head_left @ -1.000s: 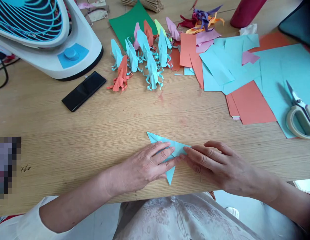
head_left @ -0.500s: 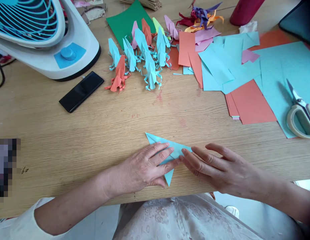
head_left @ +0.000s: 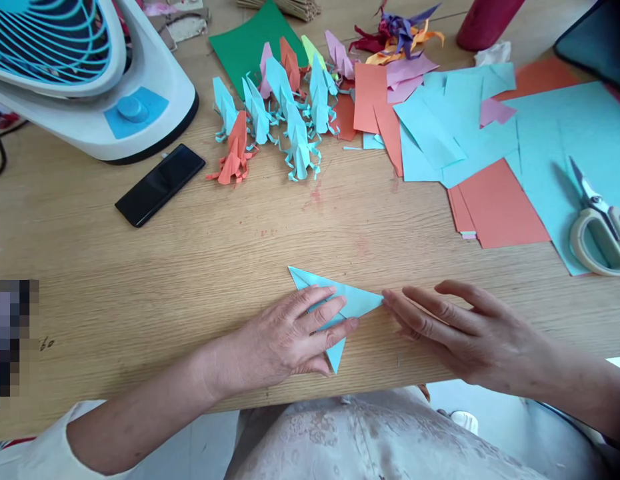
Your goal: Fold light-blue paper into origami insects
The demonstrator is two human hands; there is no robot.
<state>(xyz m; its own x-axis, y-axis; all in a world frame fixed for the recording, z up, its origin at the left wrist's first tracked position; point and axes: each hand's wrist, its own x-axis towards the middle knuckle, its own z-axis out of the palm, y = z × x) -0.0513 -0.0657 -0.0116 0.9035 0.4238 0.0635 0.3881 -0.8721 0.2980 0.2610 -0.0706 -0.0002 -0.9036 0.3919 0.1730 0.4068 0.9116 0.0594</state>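
A light-blue piece of folded paper (head_left: pixel 359 300) lies on the table, with pointed corners at its upper left, right and bottom. My left hand (head_left: pixel 295 330) rests flat over its middle with the fingers spread, hiding part of the folds. Just at the paper's right tip are the index fingertips of my right hand (head_left: pixel 445 327); its other fingers are apart and raised a little. Whether the right thumb touches the paper is hidden.
Several folded paper figures (head_left: pixel 297 143) stand at the back centre. Coloured paper sheets (head_left: pixel 505 207) and scissors (head_left: pixel 597 213) lie on the right. A black phone (head_left: pixel 160 185) and a white-and-blue fan (head_left: pixel 160 87) are at the left. A dark red cylinder (head_left: pixel 490 23) stands behind.
My right hand has slid right along the blue paper to its right tip, uncovering that corner. My left hand stays on the paper. The whole view has shifted slightly.
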